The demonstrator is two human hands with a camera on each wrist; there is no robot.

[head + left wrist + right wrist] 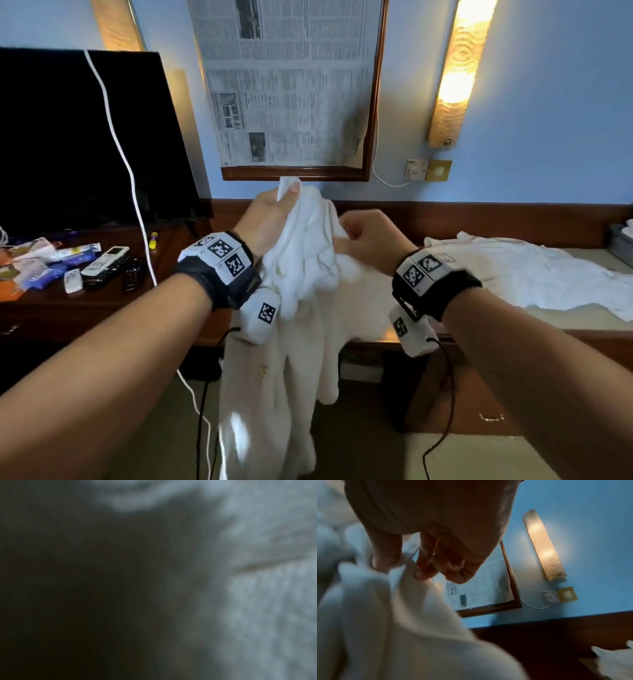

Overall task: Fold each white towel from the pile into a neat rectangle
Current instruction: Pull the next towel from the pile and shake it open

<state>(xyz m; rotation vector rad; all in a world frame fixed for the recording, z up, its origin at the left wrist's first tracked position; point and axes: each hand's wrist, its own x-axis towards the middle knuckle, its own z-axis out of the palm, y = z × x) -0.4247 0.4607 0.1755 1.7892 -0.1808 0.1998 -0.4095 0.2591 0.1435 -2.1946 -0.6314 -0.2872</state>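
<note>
A white towel (301, 260) hangs bunched in the air in front of me, its lower part trailing down past the desk edge toward the floor. My left hand (274, 212) grips its top corner, thumb pressed over the cloth. My right hand (370, 236) is just to the right, a little lower, and pinches an edge of the same towel (385, 615) between thumb and fingers (419, 573). The left wrist view shows only blurred towel cloth (265, 601) and darkness. More white towels (520, 274) lie spread on the desk at the right.
A dark wooden desk (582, 339) runs along the blue wall. At the left stand a black TV (85, 137) and clutter with remotes (106, 263). A framed newspaper (287, 85) and wall lamp (455, 75) hang behind. White and black cables (202, 411) dangle near the floor.
</note>
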